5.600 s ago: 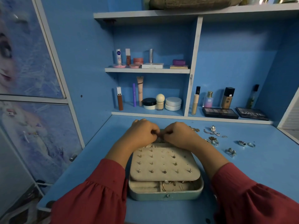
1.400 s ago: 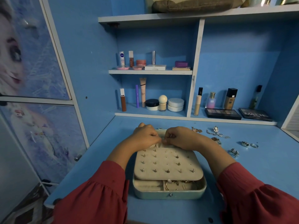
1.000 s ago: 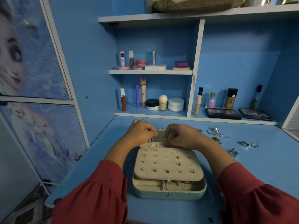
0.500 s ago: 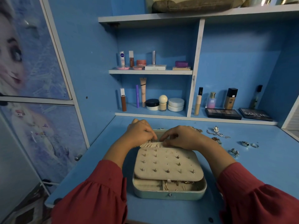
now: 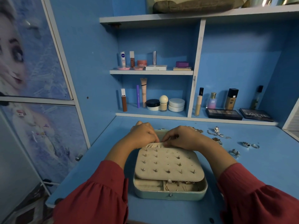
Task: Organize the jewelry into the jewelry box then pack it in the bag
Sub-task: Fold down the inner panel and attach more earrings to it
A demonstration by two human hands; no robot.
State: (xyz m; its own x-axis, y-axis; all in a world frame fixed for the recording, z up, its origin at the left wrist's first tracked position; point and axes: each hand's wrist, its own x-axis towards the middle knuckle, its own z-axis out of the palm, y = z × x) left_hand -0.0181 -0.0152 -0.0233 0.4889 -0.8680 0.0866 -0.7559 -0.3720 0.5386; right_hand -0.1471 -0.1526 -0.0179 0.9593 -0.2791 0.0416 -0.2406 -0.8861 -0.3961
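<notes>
A pale green jewelry box sits open on the blue desk. A cream earring panel studded with several earrings lies tilted over its compartments, where gold pieces show at the front. My left hand and my right hand meet at the panel's far edge, fingers curled and pinching the gathered cream pocket there. Whatever small piece they hold is hidden. Loose silver rings and chains lie on the desk to the right.
Cosmetics line the shelves behind: bottles, jars and two dark palettes. A brown bag lies on the top shelf. A cupboard door with a printed picture stands at the left. The desk's front edge is close to my sleeves.
Both hands have stayed at the panel's far edge, fingers shifting slightly along the gathered pocket. The box and the loose jewelry have not moved.
</notes>
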